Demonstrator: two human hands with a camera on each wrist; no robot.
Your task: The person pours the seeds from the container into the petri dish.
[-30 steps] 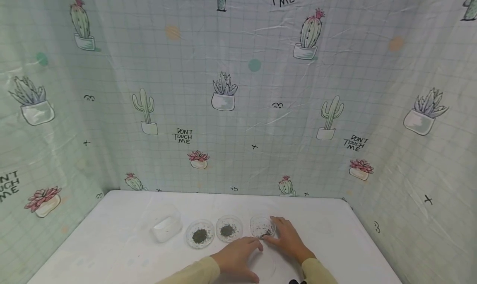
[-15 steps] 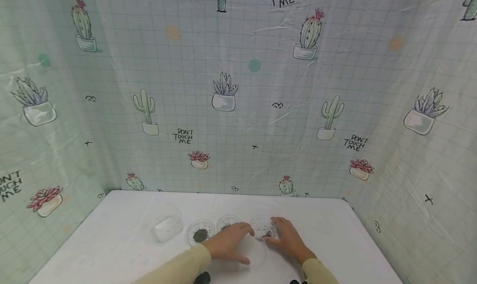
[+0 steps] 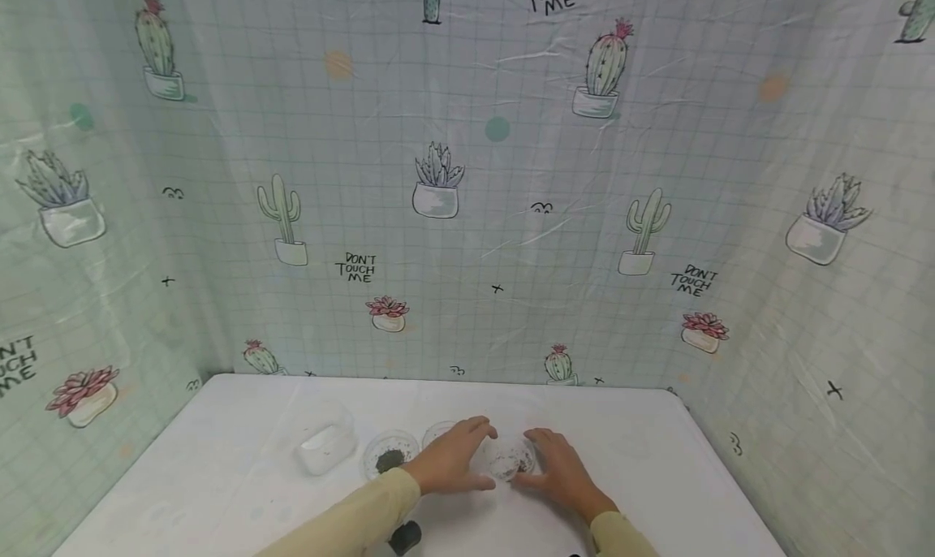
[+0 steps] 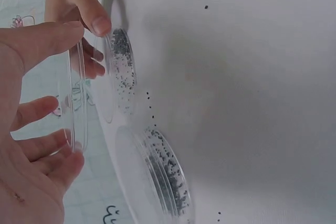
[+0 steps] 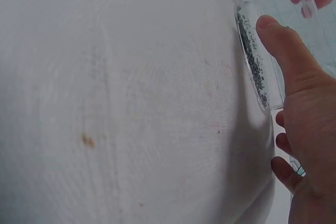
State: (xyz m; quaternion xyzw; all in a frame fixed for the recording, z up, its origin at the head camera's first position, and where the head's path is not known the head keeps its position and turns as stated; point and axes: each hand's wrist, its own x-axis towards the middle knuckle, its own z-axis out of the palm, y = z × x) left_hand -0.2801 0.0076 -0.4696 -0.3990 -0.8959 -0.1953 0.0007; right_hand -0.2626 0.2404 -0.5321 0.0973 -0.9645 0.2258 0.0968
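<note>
My left hand [image 3: 453, 458] grips a clear petri dish lid [image 4: 76, 103] by its edge, thumb on one side and fingers on the other. The lid stands close over a petri dish [image 4: 122, 72] with dark granules in it and overlaps it in the head view. My right hand [image 3: 564, 469] holds that dish at its rim; in the right wrist view the thumb lies at the dish edge [image 5: 253, 56]. Just left stands a second dish [image 4: 176, 182], partly hidden by my left hand in the head view. Farther left sits a third dish [image 3: 390, 455] with a dark pile.
A clear plastic container [image 3: 326, 449] stands on the left of the white table [image 3: 241, 459]. A few stray granules [image 4: 219, 214] lie on the tabletop. A cactus-print curtain [image 3: 453, 240] closes off the back and sides. A dark piece [image 3: 405, 537] shows under my left wrist.
My left hand has moved up and away from me with the lid, over the right-hand dish, and now covers much of the middle dish. My right hand stays nearly in place.
</note>
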